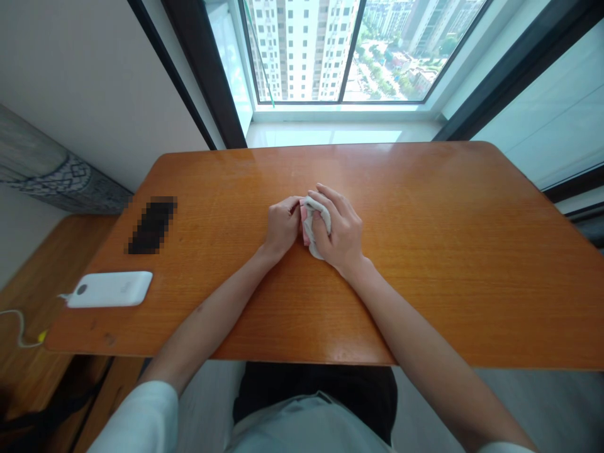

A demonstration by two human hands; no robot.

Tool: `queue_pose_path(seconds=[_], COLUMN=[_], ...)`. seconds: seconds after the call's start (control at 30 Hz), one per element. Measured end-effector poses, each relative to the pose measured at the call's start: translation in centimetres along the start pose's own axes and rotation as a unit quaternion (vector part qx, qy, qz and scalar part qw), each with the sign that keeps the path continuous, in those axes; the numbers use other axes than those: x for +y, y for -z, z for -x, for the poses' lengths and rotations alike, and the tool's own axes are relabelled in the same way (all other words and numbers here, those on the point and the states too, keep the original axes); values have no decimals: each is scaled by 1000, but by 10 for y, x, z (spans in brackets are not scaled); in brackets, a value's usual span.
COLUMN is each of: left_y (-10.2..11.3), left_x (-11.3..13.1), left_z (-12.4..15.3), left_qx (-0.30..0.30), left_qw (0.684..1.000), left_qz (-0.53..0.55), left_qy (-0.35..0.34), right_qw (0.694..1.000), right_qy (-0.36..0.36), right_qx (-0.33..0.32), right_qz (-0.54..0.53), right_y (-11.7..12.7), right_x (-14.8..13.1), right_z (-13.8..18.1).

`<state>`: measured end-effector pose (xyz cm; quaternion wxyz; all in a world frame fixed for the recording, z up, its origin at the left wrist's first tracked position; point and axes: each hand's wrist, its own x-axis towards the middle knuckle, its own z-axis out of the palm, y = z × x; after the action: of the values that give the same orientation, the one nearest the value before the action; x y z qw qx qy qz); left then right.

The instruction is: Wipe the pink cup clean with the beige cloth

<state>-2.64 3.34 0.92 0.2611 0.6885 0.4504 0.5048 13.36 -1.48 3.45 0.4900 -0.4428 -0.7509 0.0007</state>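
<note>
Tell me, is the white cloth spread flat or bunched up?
Bunched up: the white cloth shows crumpled folds under the right hand, beside the pink item.

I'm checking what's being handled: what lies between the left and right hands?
In the head view, a pink item and a crumpled white cloth lie between the left hand and right hand, pink nearer the left.

A home high up, by its look: a polished wooden surface (462,245) beside a window (352,50) (tower blocks (302,56) outside, trees (401,82) far below), patterned curtain (61,173) at left
</note>
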Motion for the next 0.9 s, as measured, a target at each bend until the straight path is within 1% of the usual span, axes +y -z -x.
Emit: queue_pose_path(seconds=[0.07,0.13,0.23,0.3,0.4,0.47,0.53,0.6,0.67,0.8,0.9], left_y=[-1,-2,-4,-4,-2,0,2,2,1,0,2], left_x=[-1,-3,-6,-6,-4,-3,-2,-2,-2,-1,-1], left_z=[-3,-5,-5,-3,3,4,5,4,3,0,-3], left_qx=[-19,-29,-42,-21,28,28,22,33,40,10,-14], left_qw=[999,997,996,999,996,988,984,986,994,1000,999], left_qz=[17,25,18,15,6,-32,-72,-79,-54,-9,-8], left_qy=[40,65,72,36,-82,-146,-164,-140,-90,3,41], right_qw=[1000,1000,1000,1000,1000,999,999,1000,1000,1000,999], right_qy=[3,6,4,1,1,2,1,-1,-1,16,32], right_qx=[-5,-9,-11,-12,-9,-1,2,-2,-10,-16,-25], right_qz=[0,-3,-4,-9,-25,-32,-33,-29,-27,-18,-7], right_y=[0,0,0,1,2,3,5,5,5,3,0], right_x=[0,-1,-3,-4,-3,-3,-3,-3,-4,-6,-7], right_z=[0,0,-1,-1,0,0,1,0,0,0,1])
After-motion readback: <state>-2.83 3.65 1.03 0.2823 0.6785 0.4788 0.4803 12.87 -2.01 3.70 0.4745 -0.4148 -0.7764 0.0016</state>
